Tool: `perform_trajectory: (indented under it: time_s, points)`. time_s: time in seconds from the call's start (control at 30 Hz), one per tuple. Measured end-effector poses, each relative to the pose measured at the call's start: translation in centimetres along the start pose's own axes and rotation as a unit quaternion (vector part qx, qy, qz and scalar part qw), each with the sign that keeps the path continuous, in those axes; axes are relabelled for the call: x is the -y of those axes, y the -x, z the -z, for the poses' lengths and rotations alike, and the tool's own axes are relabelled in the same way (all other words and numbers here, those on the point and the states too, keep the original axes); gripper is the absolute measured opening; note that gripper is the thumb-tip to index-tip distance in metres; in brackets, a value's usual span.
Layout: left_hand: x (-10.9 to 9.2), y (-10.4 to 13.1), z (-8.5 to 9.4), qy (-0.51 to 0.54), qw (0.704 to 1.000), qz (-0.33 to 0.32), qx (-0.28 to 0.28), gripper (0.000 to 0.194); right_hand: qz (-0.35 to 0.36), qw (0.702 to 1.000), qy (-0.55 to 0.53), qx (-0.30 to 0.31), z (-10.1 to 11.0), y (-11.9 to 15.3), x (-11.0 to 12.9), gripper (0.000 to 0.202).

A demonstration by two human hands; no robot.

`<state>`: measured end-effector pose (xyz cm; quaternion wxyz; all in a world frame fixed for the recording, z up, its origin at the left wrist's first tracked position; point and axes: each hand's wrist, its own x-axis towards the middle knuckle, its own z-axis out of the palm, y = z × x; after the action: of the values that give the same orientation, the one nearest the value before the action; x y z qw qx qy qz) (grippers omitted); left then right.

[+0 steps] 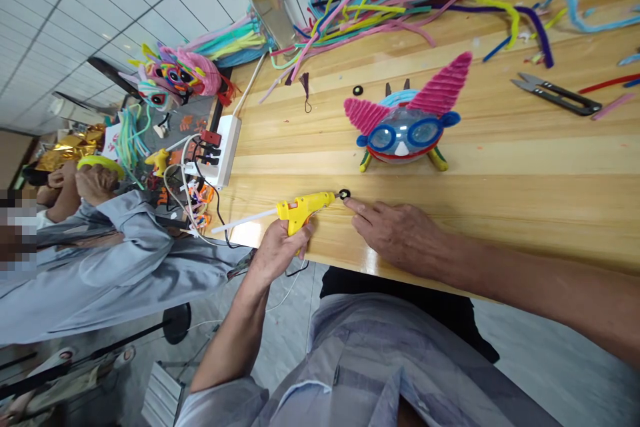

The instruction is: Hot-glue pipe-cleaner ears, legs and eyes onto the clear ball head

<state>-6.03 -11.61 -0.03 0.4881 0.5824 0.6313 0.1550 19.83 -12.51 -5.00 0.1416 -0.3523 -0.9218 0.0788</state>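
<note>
My left hand [284,247] is wrapped round the grip of a yellow hot glue gun [305,209], with a white glue stick [245,221] jutting from its back. The gun's nozzle meets a small black disc [344,194] with a pale centre, lying on the wooden table. My right hand [393,230] rests on the table, its index finger stretched out to touch the disc's edge; the other fingers are bent and partly hidden. Beyond my hands stands a craft animal head [404,133] with pink fuzzy ears and blue-rimmed eyes. A second black disc [358,90] lies behind it.
Thread snips [557,93] lie at the right, and pipe cleaners [370,3] are heaped along the back near a bottle [265,0]. A power strip [223,150] with cables stands left. Farther left, a person in a grey sleeve [145,227] works beside finished crafts [183,73].
</note>
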Motion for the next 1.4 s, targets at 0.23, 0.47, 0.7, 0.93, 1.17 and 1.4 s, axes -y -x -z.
perform_trajectory:
  time_s: [0.23, 0.47, 0.7, 0.93, 1.17, 1.4]
  points:
    - [0.1, 0.0, -0.1, 0.008, 1.0, 0.002, -0.009, 0.034, 0.003, 1.0, 0.011, 0.0, 0.1, 0.1, 0.0, 0.03]
    - [0.3, 0.0, -0.1, 0.006, 1.0, -0.004, -0.012, 0.036, 0.003, 1.0, 0.013, -0.004, 0.2, 0.0, 0.0, 0.031]
    - [0.6, -0.1, 0.0, 0.016, 1.0, -0.005, -0.007, 0.035, 0.004, 1.0, 0.023, 0.004, 0.2, 0.0, 0.0, 0.028]
    - [0.6, -0.3, 0.0, 0.015, 1.0, -0.015, -0.011, 0.033, 0.006, 0.999, 0.033, 0.006, 0.4, 0.0, 0.0, 0.026]
    - [0.9, -2.4, 1.1, 0.054, 0.996, -0.021, -0.071, 0.031, 0.007, 1.0, 0.024, -0.004, -0.1, 0.1, -0.1, 0.027]
    - [-0.9, -8.9, 5.5, -0.056, 0.987, -0.043, -0.144, 0.037, 0.015, 0.999, 0.029, -0.037, -0.4, 0.4, -0.4, 0.031]
